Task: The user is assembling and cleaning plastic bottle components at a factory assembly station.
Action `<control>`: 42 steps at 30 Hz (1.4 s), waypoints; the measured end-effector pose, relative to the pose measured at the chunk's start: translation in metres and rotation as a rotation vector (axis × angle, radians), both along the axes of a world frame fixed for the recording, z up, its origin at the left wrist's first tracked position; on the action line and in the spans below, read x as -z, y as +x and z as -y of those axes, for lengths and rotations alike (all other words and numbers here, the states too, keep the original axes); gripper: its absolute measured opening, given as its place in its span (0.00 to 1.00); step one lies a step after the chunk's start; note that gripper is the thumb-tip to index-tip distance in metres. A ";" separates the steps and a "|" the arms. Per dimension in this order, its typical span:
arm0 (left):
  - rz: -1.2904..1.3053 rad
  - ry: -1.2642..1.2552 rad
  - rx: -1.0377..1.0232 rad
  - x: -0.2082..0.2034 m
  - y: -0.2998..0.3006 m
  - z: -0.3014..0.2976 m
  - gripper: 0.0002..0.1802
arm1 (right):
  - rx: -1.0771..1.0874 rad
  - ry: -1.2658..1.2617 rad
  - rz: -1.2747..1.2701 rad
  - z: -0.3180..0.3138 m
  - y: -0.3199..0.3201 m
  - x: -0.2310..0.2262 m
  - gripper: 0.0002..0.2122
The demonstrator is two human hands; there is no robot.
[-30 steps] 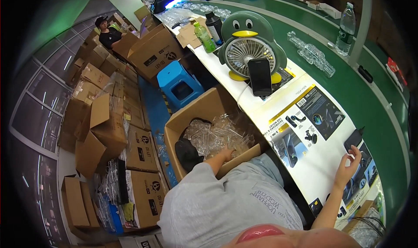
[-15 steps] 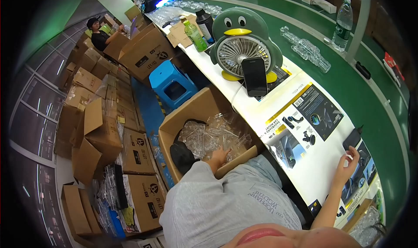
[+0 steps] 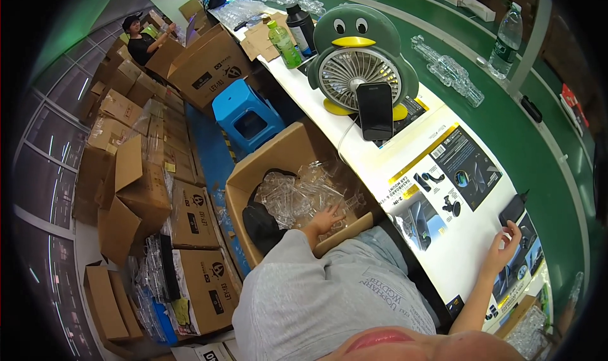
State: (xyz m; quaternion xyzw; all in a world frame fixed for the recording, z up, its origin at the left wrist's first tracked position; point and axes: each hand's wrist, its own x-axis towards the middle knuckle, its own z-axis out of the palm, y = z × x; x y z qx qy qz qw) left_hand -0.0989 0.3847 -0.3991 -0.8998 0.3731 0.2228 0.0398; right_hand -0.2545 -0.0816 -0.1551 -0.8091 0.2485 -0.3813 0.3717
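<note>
My left hand (image 3: pixel 325 221) reaches down into an open cardboard box (image 3: pixel 253 171) beside my lap. Its fingers are stretched out over a heap of clear plastic pieces (image 3: pixel 282 199), and no piece is plainly gripped. A black pouch-like object (image 3: pixel 263 228) sits at the box's near left corner. On the white worktop (image 3: pixel 437 259), my right hand (image 3: pixel 505 250) rests with loosely bent fingers, apart and holding nothing that shows. Just beyond its fingertips lies a small black device (image 3: pixel 513 210). Printed packaging sheets (image 3: pixel 465 164) lie beside and partly under that hand.
A penguin-shaped fan (image 3: pixel 358 63) stands on the worktop behind a leaning phone (image 3: pixel 375 111). Bottles (image 3: pixel 284 44) are farther back. A blue stool (image 3: pixel 247 115) is beyond the box, and cartons (image 3: pixel 206 285) line the left. Another person (image 3: pixel 142 44) is at the far left.
My left hand has shifted slightly right, its fingers spreading over the clear pieces. My right hand has barely moved. A blurred clear piece has appeared at the lower right. The far person's arm is raised.
</note>
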 end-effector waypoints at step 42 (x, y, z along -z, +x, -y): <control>0.248 -1.115 0.187 -0.274 0.065 0.237 0.29 | -0.020 -0.169 -0.032 0.010 0.001 -0.056 0.14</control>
